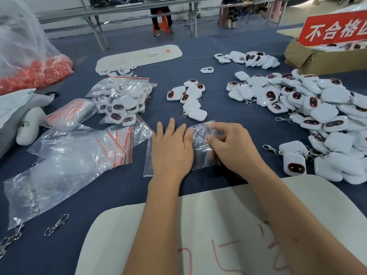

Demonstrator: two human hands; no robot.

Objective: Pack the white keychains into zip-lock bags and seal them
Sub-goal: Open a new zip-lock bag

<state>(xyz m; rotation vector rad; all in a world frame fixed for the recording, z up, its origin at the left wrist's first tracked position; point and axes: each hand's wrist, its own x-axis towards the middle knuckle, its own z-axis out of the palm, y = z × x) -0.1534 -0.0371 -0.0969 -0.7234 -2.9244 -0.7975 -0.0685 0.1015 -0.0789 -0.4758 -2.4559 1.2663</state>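
Observation:
A clear zip-lock bag (pixel 200 151) lies flat on the blue table in front of me. My left hand (pixel 171 149) presses on its left part with straight fingers. My right hand (pixel 233 147) pinches the bag's upper right part between thumb and fingers. A small group of white keychains (pixel 190 98) with dark oval faces lies just beyond the bag. A big heap of white keychains (pixel 309 108) covers the right side. Filled zip-lock bags (pixel 121 100) are piled at the left. What is inside the bag under my hands is hard to tell.
Empty zip-lock bags (pixel 111 143) with red strips lie left of my hands, near a large clear bag (pixel 59 167). Loose metal clips (pixel 57 224) lie at the front left. A cardboard box (pixel 317 58) with a red sign stands back right. A white board (pixel 218 225) lies under my forearms.

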